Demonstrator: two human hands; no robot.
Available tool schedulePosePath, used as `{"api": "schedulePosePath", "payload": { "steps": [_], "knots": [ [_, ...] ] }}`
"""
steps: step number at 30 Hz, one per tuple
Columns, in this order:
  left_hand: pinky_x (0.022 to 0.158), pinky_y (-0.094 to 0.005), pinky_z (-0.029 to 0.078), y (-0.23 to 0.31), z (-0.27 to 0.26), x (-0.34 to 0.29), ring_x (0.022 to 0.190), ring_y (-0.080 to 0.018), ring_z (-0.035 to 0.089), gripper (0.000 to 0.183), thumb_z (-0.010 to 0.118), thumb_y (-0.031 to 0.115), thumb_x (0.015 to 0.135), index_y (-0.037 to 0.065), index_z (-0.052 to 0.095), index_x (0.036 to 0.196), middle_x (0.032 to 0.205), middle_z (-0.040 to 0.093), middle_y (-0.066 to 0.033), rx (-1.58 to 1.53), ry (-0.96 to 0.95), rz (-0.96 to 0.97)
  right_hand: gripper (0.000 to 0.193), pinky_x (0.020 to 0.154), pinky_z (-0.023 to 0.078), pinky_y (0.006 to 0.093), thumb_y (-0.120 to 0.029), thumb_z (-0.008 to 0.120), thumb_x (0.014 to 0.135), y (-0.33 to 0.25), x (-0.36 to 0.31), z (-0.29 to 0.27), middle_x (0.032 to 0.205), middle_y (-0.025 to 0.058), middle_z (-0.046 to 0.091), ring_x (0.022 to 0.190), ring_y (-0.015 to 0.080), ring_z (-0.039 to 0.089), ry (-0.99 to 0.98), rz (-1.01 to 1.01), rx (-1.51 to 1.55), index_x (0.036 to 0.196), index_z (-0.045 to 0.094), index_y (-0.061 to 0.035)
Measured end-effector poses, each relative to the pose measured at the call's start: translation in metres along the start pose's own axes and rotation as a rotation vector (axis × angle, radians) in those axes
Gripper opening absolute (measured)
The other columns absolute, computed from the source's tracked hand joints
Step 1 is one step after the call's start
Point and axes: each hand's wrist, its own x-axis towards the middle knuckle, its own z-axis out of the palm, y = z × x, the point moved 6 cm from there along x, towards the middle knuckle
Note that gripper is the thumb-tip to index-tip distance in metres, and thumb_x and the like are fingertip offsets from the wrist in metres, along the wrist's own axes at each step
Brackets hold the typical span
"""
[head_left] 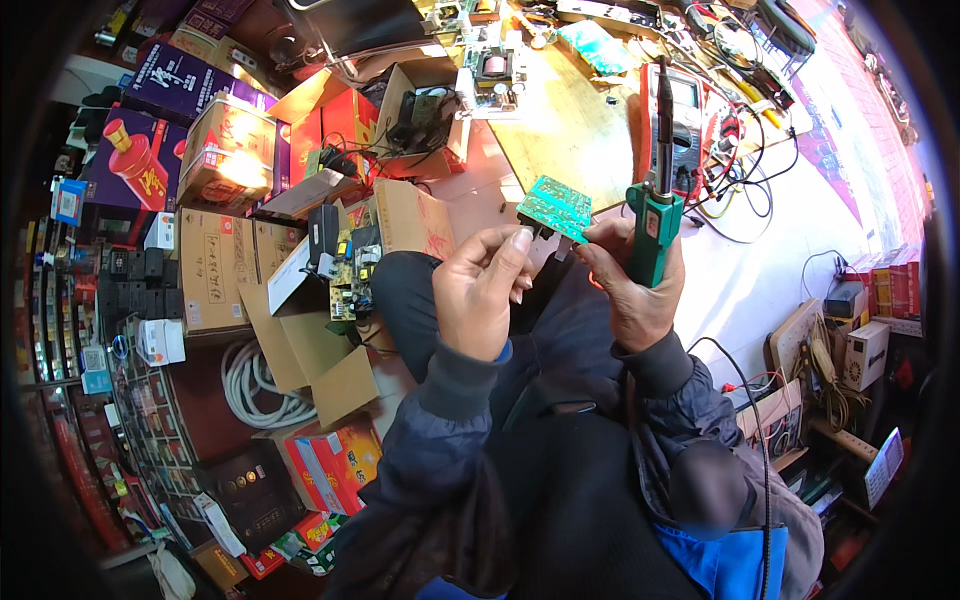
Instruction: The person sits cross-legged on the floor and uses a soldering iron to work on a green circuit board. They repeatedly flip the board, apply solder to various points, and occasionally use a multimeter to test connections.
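Circuit board (pixel 556 208), green face up, is between the left hand (pixel 478 295) and right hand (pixel 640 290), near the tabletop (pixel 600 135). The right clasps an upright green tool (pixel 652 237); the left pinches at the board's near side, its exact hold unclear.

I see harsh daylight from the far right bleaching the wooden tabletop (pixel 585 140), the near jacket (pixel 425 490) sunk in shadow, and edges curving into black.

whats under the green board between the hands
Under the board, dark parts show near the left hand, with a pale piece to their right. The rest of its underside faces away, so anything else there can't be seen.
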Motion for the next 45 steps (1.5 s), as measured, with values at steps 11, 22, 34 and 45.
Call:
{"api": "schedulePosePath", "payload": {
  "steps": [11, 22, 34, 45],
  "knots": [
    [0.054, -0.0236, 0.047, -0.023, -0.005, -0.01, 0.062, -0.011, 0.064, 0.029, 0.073, 0.023, 0.1, -0.002, 0.073, 0.086, 0.077, 0.071, -0.0086, -0.044, 0.029, -0.134, 0.051, 0.091, 0.057, 0.0316, 0.011, 0.078, 0.088, 0.018, -0.029, -0.004, 0.112, 0.0078, 0.071, 0.102, 0.0168, 0.071, -0.084, -0.039, 0.088, 0.13, 0.054, -0.0041],
    [0.067, -0.0288, 0.056, -0.048, -0.009, -0.034, 0.071, -0.0157, 0.069, 0.024, 0.065, 0.02, 0.102, -0.003, 0.07, 0.095, 0.086, 0.073, -0.0118, -0.033, 0.037, -0.248, 0.043, 0.088, 0.056, 0.0306, 0.008, 0.079, 0.088, 0.035, -0.044, -0.019, 0.107, 0.0082, 0.07, 0.1, 0.0142, 0.07, -0.046, 0.068, 0.006, 0.119, 0.052, -0.0043],
    [0.071, -0.0332, 0.061, -0.056, 0.005, -0.018, 0.074, -0.0193, 0.07, 0.018, 0.061, 0.015, 0.103, -0.002, 0.067, 0.1, 0.089, 0.072, -0.0133, -0.196, 0.061, -0.205, 0.041, 0.068, 0.053, 0.0237, 0.013, 0.074, 0.088, 0.03, -0.017, -0.015, 0.105, 0.0084, 0.069, 0.085, 0.0109, 0.066, 0.008, -0.043, 0.081, 0.122, 0.057, -0.0026],
    [0.075, -0.0363, 0.062, -0.089, 0.02, 0.025, 0.079, -0.0205, 0.074, 0.014, 0.061, 0.015, 0.104, 0.002, 0.066, 0.101, 0.091, 0.074, -0.0126, -0.291, 0.065, -0.213, 0.034, 0.063, 0.052, 0.0231, 0.007, 0.074, 0.091, 0.052, 0.034, -0.022, 0.104, 0.0072, 0.07, 0.081, 0.0109, 0.067, 0.041, 0.034, 0.09, 0.119, 0.059, -0.0032]
  ]
}}
